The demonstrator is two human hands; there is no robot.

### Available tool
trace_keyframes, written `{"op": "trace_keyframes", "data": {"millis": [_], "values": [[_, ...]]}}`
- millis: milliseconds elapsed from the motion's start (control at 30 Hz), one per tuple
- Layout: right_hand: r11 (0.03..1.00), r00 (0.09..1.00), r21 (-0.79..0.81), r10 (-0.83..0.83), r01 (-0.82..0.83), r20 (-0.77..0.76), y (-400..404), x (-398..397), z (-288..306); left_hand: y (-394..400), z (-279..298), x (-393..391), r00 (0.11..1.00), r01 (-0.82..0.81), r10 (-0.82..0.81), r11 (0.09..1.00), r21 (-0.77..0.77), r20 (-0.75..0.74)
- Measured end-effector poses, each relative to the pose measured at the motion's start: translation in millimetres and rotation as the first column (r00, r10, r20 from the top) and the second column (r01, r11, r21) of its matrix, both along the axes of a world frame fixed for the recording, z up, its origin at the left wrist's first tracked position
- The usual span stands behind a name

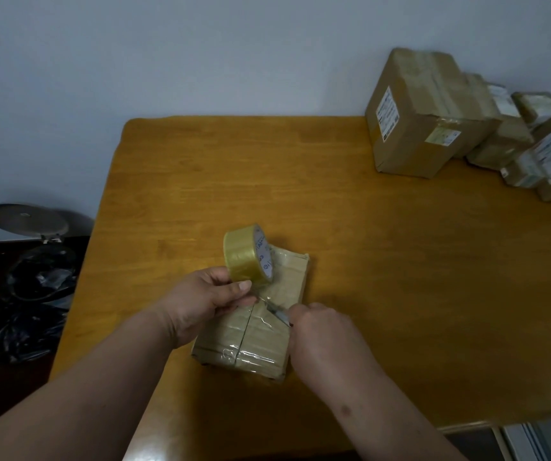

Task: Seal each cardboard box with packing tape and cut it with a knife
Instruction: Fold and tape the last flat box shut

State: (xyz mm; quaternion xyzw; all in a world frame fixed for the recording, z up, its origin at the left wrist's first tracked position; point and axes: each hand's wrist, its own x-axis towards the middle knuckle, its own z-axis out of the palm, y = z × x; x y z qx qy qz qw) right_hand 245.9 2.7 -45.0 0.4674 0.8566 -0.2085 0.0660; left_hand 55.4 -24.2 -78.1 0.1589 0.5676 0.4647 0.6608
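The cardboard box (250,331) lies flat near the front middle of the wooden table (367,261), its top already crossed by glossy strips of clear tape. A roll of packing tape (247,252) stands on edge just above the box's far half, with a short stretch of tape running from it down to the box top. The left hand (200,301) grips the roll at its lower edge, thumb and fingers curled round it, holding that stretch taut. The right hand (320,331) is closed round a knife (279,312), whose blade points up and left toward the taut strip; whether the edge already touches the tape is hard to tell, as the blade is small and blurred.

The step in hand looks like the cut that frees the roll from this box. The next move calls for keeping the tape tight and drawing the blade across it clear of the left fingers, then pressing the loose end down.

A cluster of other boxes (433,118) sits at the far right of the table, well apart.
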Motion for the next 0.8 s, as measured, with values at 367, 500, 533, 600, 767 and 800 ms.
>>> {"op": "trace_keyframes", "data": {"millis": [367,500,533,600,767,800], "values": [[0.972,0.973,0.048,-0.227,0.229,-0.045,21,29,-5,-1,3,1,0.999,0.003,-0.003,1.000,-0.001,-0.034],[0.906,0.894,-0.111,-0.422,0.408,-0.155,36,44,-29,-2,2,0,0.999,-0.042,0.042,0.999,-0.018,0.006],[0.888,0.878,-0.136,-0.456,0.439,-0.146,37,47,-38,-3,1,-1,0.997,-0.066,0.066,0.998,-0.022,0.033],[0.877,0.878,-0.147,-0.471,0.457,-0.080,35,49,-57,-5,1,-3,0.991,-0.103,0.104,0.995,-0.017,0.083],[0.935,0.931,-0.070,-0.336,0.348,0.140,19,49,-96,-8,0,-2,0.986,-0.110,0.106,0.994,0.025,0.132],[0.948,0.938,-0.026,-0.308,0.316,0.159,17,49,-100,-8,0,-2,0.985,-0.110,0.105,0.994,0.030,0.134]]}}
